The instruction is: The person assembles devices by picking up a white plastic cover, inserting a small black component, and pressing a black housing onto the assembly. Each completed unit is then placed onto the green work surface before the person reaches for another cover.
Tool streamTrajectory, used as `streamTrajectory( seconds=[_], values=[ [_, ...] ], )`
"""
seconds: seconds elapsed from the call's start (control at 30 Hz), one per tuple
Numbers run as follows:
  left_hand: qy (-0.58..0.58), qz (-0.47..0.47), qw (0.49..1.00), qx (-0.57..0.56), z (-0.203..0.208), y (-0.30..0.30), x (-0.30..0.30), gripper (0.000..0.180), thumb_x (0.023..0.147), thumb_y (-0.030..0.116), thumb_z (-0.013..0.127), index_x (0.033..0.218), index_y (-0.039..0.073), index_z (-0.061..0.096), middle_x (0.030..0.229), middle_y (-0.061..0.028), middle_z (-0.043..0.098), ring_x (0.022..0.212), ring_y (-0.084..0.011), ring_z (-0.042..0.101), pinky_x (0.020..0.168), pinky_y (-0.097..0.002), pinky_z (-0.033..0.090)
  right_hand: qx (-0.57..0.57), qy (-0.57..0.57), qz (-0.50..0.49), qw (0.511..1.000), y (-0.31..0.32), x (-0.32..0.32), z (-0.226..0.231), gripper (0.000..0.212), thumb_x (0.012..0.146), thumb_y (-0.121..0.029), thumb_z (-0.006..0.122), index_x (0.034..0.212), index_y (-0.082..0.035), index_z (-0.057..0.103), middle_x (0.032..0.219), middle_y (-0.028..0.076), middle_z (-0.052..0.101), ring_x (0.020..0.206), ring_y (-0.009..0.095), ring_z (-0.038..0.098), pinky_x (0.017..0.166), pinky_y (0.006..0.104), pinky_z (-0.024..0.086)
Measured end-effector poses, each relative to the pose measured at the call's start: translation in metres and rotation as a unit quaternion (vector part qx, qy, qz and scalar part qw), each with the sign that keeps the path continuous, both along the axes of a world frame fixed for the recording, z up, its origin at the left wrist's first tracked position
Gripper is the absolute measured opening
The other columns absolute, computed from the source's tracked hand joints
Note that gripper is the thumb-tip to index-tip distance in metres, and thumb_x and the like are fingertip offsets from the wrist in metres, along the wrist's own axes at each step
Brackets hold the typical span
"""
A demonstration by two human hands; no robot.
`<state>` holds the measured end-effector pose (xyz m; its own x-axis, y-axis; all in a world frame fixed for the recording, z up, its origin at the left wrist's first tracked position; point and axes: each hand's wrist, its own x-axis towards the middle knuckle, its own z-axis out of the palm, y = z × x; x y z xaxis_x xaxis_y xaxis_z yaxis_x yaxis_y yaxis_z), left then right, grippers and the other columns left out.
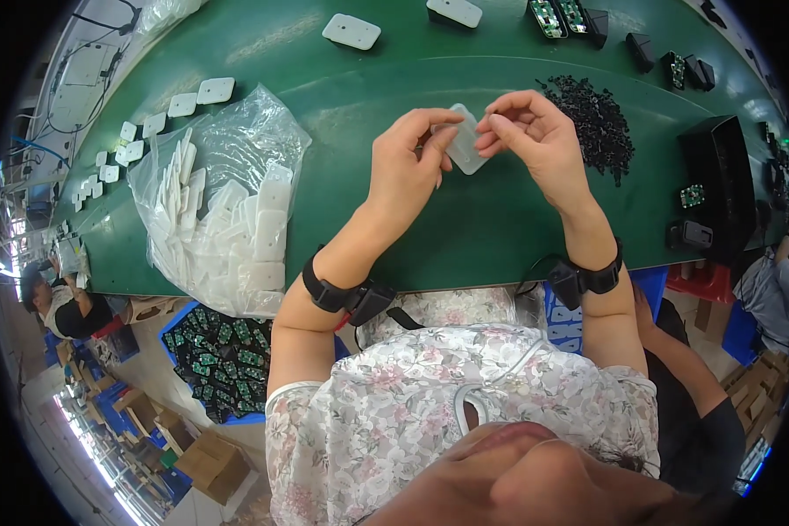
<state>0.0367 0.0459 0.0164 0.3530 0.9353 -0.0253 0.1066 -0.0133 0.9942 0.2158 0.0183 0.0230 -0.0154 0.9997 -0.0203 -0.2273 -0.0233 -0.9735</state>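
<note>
A thin, translucent white plastic cover is held up over the green table. My left hand grips its left edge between thumb and fingers. At the cover's right edge is my right hand, its thumb and fingertips pinched together; whatever lies between them is hidden or too small to name. A heap of small black parts lies just to the right of this hand. To the left of my left hand, an open clear plastic bag holds many loose white covers.
White covers lie spread along the table's left side, others at the far edge. Black housings with circuit boards stand far right, near a black box. A blue bin of circuit boards is below left. Another person's arm is at right.
</note>
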Motion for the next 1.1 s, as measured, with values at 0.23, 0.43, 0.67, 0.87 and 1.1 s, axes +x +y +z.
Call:
streamTrajectory(
  seconds=[0.23, 0.43, 0.67, 0.87, 1.1],
  values=[
    [0.05, 0.026, 0.992, 0.109, -0.012, -0.005, 0.005, 0.016, 0.082, -0.001, 0.063, 0.097, 0.003, 0.064, 0.079, -0.0091, 0.06, 0.056, -0.0157, 0.058, 0.05, -0.0267, 0.047, 0.006, -0.074, -0.013, 0.997, -0.002, -0.007, -0.01, 0.009, 0.086, -0.006, 0.064, 0.093, -0.001, 0.06, 0.087, 0.003, 0.061, 0.077, 0.009, 0.058, 0.067, 0.0218, 0.047],
    [0.105, 0.018, 0.962, 0.253, -0.015, -0.007, 0.005, 0.013, 0.08, -0.002, 0.064, 0.092, 0.002, 0.063, 0.078, -0.0123, 0.059, 0.062, -0.0275, 0.059, 0.053, -0.0331, 0.048, -0.056, -0.01, -0.002, 0.998, -0.009, -0.019, -0.008, 0.011, 0.086, -0.008, 0.065, 0.094, -0.002, 0.06, 0.085, 0.001, 0.06, 0.075, 0.007, 0.055, 0.066, 0.0198, 0.043],
    [0.111, 0.021, 0.951, 0.287, -0.013, -0.007, 0.0, 0.011, 0.08, -0.003, 0.063, 0.09, 0.002, 0.062, 0.076, -0.012, 0.058, 0.061, -0.0271, 0.059, 0.052, -0.0331, 0.047, 0.006, -0.151, -0.007, 0.988, -0.012, -0.018, -0.004, 0.01, 0.088, -0.007, 0.062, 0.094, 0.0, 0.058, 0.084, 0.002, 0.061, 0.077, 0.008, 0.059, 0.069, 0.0214, 0.046],
    [0.104, 0.011, 0.96, 0.259, -0.017, -0.009, -0.003, 0.013, 0.084, -0.003, 0.061, 0.095, 0.003, 0.064, 0.074, -0.0058, 0.059, 0.057, -0.0121, 0.057, 0.047, -0.0236, 0.044, 0.016, -0.234, -0.022, 0.972, -0.013, -0.014, -0.004, 0.008, 0.086, -0.008, 0.065, 0.086, -0.001, 0.059, 0.08, 0.0, 0.059, 0.07, 0.006, 0.054, 0.062, 0.0193, 0.042],
    [-0.131, 0.02, 0.987, -0.087, -0.013, -0.009, -0.001, 0.015, 0.09, -0.004, 0.052, 0.105, -0.005, 0.055, 0.088, -0.0113, 0.063, 0.077, -0.0177, 0.067, 0.069, -0.0271, 0.055, 0.043, -0.262, -0.053, 0.963, -0.014, -0.017, -0.007, 0.007, 0.084, -0.004, 0.066, 0.083, -0.001, 0.059, 0.076, -0.002, 0.053, 0.064, 0.002, 0.045, 0.054, 0.018, 0.034]
  ],
)
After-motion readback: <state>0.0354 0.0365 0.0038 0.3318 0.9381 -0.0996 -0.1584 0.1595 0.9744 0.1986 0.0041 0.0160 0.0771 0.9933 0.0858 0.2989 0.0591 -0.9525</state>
